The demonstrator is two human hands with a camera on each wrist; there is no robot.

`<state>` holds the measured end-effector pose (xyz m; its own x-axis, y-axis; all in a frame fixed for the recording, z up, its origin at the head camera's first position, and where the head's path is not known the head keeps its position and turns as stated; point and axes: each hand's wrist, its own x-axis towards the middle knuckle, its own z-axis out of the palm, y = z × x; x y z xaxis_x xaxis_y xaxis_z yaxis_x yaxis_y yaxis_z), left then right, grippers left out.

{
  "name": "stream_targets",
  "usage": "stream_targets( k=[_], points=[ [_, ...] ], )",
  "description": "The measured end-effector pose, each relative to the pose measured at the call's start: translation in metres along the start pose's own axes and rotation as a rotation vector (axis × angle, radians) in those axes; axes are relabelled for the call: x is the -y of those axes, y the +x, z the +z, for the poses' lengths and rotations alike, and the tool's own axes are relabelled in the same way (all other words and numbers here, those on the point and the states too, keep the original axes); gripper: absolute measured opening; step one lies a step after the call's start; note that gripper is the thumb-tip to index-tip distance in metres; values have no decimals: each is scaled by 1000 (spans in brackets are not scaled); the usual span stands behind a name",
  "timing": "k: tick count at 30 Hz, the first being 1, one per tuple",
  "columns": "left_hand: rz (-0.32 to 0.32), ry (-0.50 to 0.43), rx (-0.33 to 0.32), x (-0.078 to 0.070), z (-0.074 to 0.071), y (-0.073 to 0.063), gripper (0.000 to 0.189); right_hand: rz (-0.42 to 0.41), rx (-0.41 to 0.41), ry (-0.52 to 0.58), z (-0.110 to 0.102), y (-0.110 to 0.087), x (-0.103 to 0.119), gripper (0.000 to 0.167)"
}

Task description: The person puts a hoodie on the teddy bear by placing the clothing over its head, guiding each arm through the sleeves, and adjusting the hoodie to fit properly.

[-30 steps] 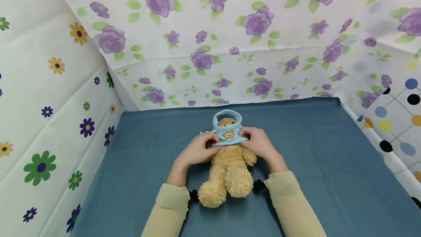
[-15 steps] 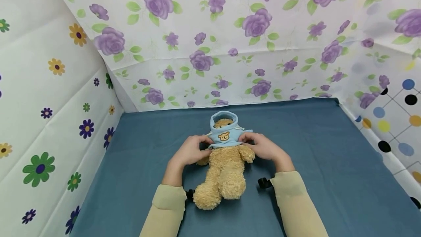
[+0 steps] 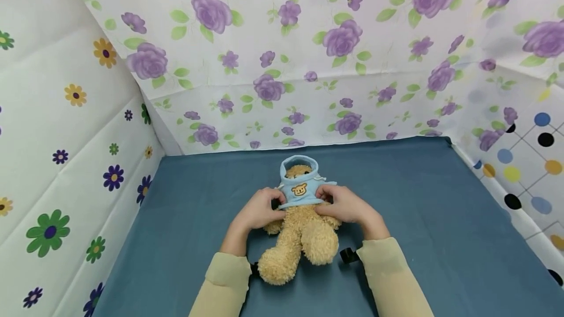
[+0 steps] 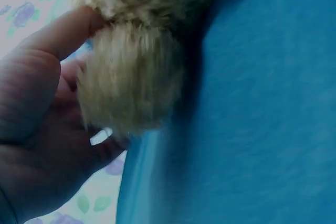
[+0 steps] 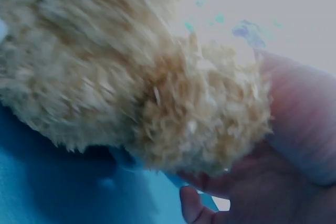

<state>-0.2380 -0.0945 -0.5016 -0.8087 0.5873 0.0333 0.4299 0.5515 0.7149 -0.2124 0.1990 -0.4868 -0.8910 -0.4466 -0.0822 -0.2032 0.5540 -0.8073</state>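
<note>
A curly tan teddy bear (image 3: 304,219) lies on its back on blue cloth, feet toward me. Over its head and upper chest sits a light blue sweater (image 3: 310,193) with a small animal-face patch; through the collar part of the bear's face shows. My left hand (image 3: 260,209) pinches the sweater's hem at the left side, thumb against the bear's body. On the right, my right hand (image 3: 345,204) pinches the hem near the bear's arm. Both wrist views are blurred: the bear's fur (image 4: 131,77) fills the left one, and a furry arm (image 5: 205,108) hides my right fingertips.
Blue cloth (image 3: 189,199) covers the table around the bear. White flowered sheets (image 3: 246,62) hang behind and at the left, and a dotted sheet (image 3: 533,175) at the right. A black wrist mount (image 3: 349,256) shows by the right sleeve.
The sweater's hem has come a little lower on the bear's body. The bear shifted slightly left, and its right-side leg swung outward. My right hand moved out, then back in at the hem.
</note>
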Motion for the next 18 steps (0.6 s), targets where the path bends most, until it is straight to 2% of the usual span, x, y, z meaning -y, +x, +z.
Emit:
stream_targets(
  k=[2, 3, 6, 9, 10, 13, 16, 18],
  points=[
    [25, 18, -34, -2, 4, 2, 17, -48, -26, -33, 3, 2, 0, 10],
    [33, 25, -50, -2, 6, 3, 23, -111, -40, -48, 5, 7, -10, 11],
    [41, 32, -90, -5, 14, 3, 37, -192, -64, -74, 11, 13, -20, 19],
    [30, 69, -126, -8, 18, 4, 48, -286, -138, -100, 20, 31, -56, 28],
    [26, 81, -136, -9, 19, 5, 50, -255, -150, -112, 19, 30, -48, 30],
    [11, 121, -155, -10, 20, 6, 55, -230, -239, -153, 22, 28, -34, 34],
    [2, 133, -149, -12, 20, 7, 56, -142, -264, -159, 17, 12, 7, 36],
    [7, 108, -128, -13, 17, 6, 52, -119, -280, -156, 16, 8, 9, 35]
  ],
)
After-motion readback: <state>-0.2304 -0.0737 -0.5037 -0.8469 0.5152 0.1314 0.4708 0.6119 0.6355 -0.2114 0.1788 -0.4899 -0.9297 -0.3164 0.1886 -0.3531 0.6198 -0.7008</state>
